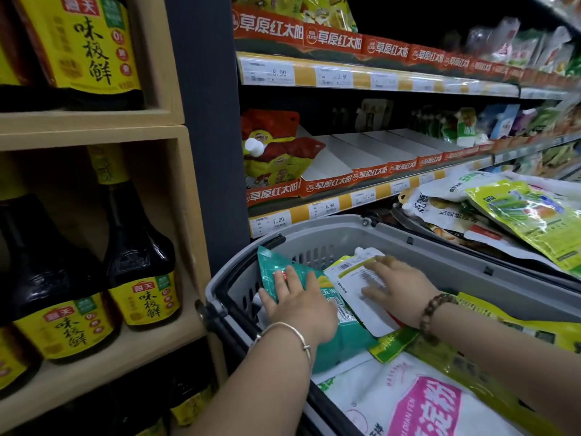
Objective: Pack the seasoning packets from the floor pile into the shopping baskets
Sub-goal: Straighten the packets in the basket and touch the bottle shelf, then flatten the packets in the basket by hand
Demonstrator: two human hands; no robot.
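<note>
- While both arms reach into the grey basket (440, 243), the left hand (298, 303) lies palm down on a teal packet (279, 262). Its fingers are straight and its grip is wide, curled round nothing.
- At 3 o'clock from it, the right hand (399, 287) presses flat on a white packet (349, 273) that lies printed back up. The fingers are spread, so this grip is wide as well.
- The white packet overlaps the teal one's 3 o'clock edge. Both rest in the far end of the basket, and the teal packet's corner pokes up toward 11 o'clock beside the slotted wall.
- A silver bangle (292, 333) circles the left wrist, and a bead bracelet (435, 313) circles the right.
- At 6 o'clock from the hands, a yellow-green packet (393, 344) lies slanted. Below it, a white bag with a pink panel (424, 404) fills the basket's near end.
- At 2 o'clock, just beyond the basket's far rim, a heap of green and white packets (503, 215) lies piled. What holds it I cannot tell.
- At 12 o'clock, the store shelves (345, 77) carry yellow price strips and orange card trays (330, 184). A red-and-yellow pouch (276, 152) with a white cap stands in the leftmost tray.
- At 9 o'clock, a wooden rack (94, 121) holds dark sauce bottles (141, 262) with yellow labels.
</note>
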